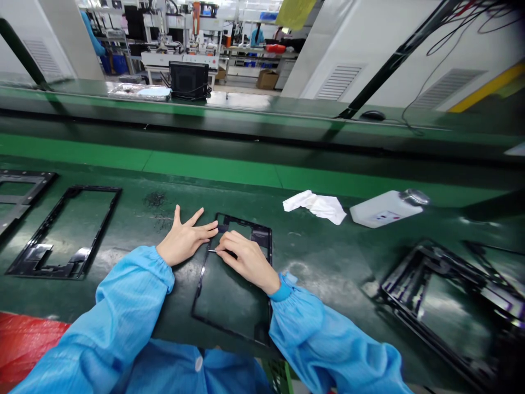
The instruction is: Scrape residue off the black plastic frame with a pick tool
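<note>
On the green worktop [324,290] lies a thin black frame [261,235], stretching nearer than both hands. The left hand [184,241], fingers spread, meets its left edge; the right hand [243,256], over its far half, pinches a slim metal tool [212,250].

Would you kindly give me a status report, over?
Left hand spread at left edge of black frame. Right hand pinching thin metallic tool over frame. White wipe and bottle lie apart, to the right.
</note>
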`<state>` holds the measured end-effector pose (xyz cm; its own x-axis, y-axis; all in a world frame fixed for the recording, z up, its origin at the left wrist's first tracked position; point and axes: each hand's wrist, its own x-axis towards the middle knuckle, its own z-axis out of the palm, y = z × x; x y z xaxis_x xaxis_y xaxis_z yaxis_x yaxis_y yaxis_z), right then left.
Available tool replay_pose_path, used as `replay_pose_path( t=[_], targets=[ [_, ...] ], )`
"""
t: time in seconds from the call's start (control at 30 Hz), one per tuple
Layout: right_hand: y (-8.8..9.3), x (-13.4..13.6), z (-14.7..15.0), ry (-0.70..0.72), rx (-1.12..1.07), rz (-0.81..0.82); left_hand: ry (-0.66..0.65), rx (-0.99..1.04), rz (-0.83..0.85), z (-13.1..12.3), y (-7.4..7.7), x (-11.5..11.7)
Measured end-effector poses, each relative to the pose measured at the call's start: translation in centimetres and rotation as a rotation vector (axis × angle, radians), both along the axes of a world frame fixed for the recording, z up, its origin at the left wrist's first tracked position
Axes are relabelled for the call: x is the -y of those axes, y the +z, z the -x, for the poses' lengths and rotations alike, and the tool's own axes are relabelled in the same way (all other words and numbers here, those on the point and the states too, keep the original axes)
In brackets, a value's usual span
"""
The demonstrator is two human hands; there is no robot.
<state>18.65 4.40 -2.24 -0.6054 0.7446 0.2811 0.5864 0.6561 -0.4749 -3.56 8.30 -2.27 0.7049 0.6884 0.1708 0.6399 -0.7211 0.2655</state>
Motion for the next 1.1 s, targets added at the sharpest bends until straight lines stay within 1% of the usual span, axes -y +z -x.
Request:
replay_pose_path(
  t=[0.23, 0.47, 0.63, 0.7, 0.77, 0.83, 0.9, 1.0, 1.1],
  targets=[
    [-0.1, 0.0, -0.4, 0.091, -0.051, 0.068, 0.000, 0.000, -0.018, 0.1, -0.2, 0.0],
    [0.2, 0.2, -0.5, 0.132, -0.123, 0.149, 0.008, -0.001, -0.016, 0.0, -0.1, 0.0],
    [0.5, 0.6, -0.4, 0.180, -0.137, 0.175, 0.004, -0.010, -0.004, 0.1, -0.3, -0.1],
    [0.6, 0.6, -0.4, 0.137, -0.149, 0.153, -0.001, -0.003, 0.005, 0.2, -0.4, -0.1],
    [0.7, 0.5, -0.5, 0.051, -0.171, 0.106, -0.002, 0.018, 0.027, 0.2, -0.2, -0.1],
    [0.8, 0.5, -0.6, -0.033, -0.188, 0.040, 0.007, 0.062, 0.079, 0.0, 0.2, 0.0],
    [0.9, 0.6, -0.5, -0.085, -0.184, -0.024, 0.013, 0.116, 0.153, -0.2, 0.7, 0.1],
    [1.0, 0.8, -0.3, -0.112, -0.167, -0.088, -0.012, 0.167, 0.219, -0.6, 1.4, 0.4],
    [1.0, 0.9, -0.1, -0.105, -0.139, -0.119, -0.034, 0.182, 0.209, -0.7, 1.9, 0.5]
  ],
)
